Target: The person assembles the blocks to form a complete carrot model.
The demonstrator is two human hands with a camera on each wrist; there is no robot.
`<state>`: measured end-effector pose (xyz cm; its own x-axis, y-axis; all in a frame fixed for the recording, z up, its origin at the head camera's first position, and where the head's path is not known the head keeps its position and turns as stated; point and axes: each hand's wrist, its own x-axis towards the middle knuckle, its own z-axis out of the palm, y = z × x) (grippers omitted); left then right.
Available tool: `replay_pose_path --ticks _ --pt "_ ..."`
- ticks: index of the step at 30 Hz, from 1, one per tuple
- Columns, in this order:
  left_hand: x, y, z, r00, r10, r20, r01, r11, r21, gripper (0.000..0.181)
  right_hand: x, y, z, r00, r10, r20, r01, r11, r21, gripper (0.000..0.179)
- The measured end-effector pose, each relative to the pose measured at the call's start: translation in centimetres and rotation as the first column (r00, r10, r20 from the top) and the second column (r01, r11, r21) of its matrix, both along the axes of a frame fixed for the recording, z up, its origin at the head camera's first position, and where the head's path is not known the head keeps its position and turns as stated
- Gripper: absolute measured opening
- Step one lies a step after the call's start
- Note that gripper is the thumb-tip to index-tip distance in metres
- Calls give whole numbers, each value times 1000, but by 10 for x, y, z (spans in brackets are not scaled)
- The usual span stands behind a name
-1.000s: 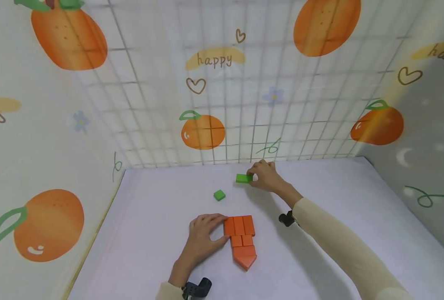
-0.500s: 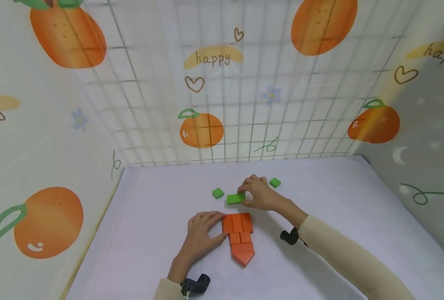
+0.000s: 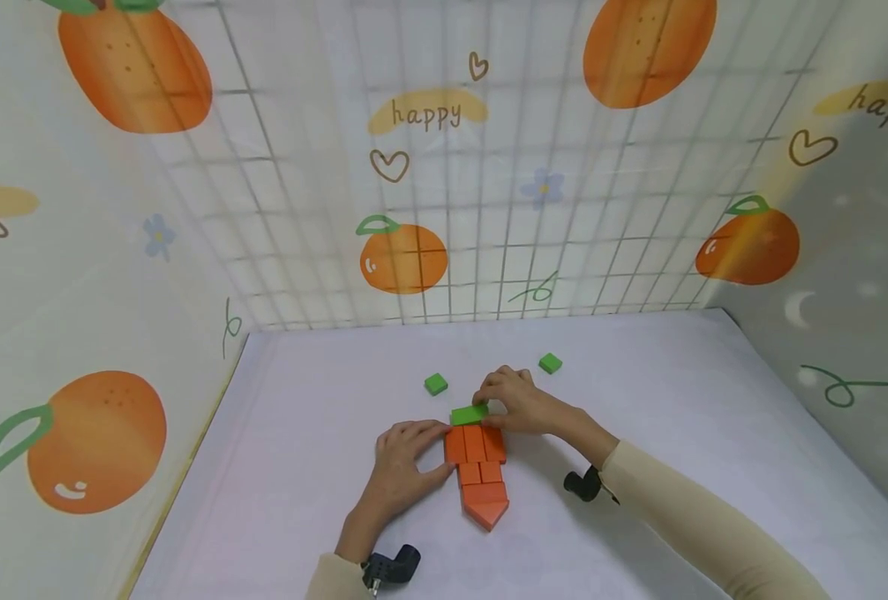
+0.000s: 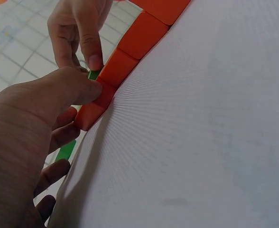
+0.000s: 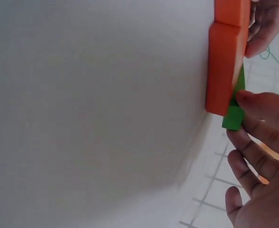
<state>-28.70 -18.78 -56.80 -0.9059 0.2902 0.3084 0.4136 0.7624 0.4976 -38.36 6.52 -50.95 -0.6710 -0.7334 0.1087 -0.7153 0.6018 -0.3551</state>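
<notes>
Orange blocks (image 3: 475, 444) lie flat in a joined figure: three side by side, two smaller ones nearer me, then a pointed end (image 3: 486, 512). My left hand (image 3: 405, 471) holds the leftmost of the three, thumb and fingertips at its near and far ends. My right hand (image 3: 521, 403) pinches a green rectangular block (image 3: 467, 415) by its right end, thumb and index finger on it. This block lies crosswise along the far edge of the three orange blocks. In the right wrist view, the green end (image 5: 233, 118) shows between thumb and fingers, close against the orange block (image 5: 221, 71).
Two small green square blocks lie farther back on the white table (image 3: 324, 400): one (image 3: 436, 384) at left, the other (image 3: 551, 363) at right. Patterned cloth walls (image 3: 489, 208) bound the table behind and at both sides. Black wrist cameras (image 3: 391, 567) sit on both wrists.
My right hand has drawn the green rectangular block nearer and left, up to the orange figure's far edge. The right small green block has come into sight. My left hand stays put.
</notes>
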Motion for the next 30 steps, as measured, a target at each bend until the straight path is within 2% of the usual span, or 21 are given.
replay_pose_path --ticks 8,13,18,22,26,30 --pt "-1 -1 0 1000 3 15 -3 1000 -7 51 0 1 -5 999 -10 32 10 1000 5 26" --pt "-1 0 0 1000 1 8 -1 1000 -9 51 -6 3 1 999 -4 32 4 1000 -9 25" --pt "-1 1 2 1000 4 16 -4 1000 -12 50 -21 -9 14 1000 -21 -20 20 999 -42 28" --pt "-2 -2 1 1000 3 17 -3 1000 -14 51 -36 -31 21 998 -32 -56 31 999 -28 34" --pt "-2 -3 -1 1000 3 14 -3 1000 -3 51 -51 -52 16 998 -17 -60 18 1000 23 38" --pt "-2 -2 -1 1000 -10 4 10 1000 10 50 -60 -63 8 999 8 -49 -4 997 74 39"
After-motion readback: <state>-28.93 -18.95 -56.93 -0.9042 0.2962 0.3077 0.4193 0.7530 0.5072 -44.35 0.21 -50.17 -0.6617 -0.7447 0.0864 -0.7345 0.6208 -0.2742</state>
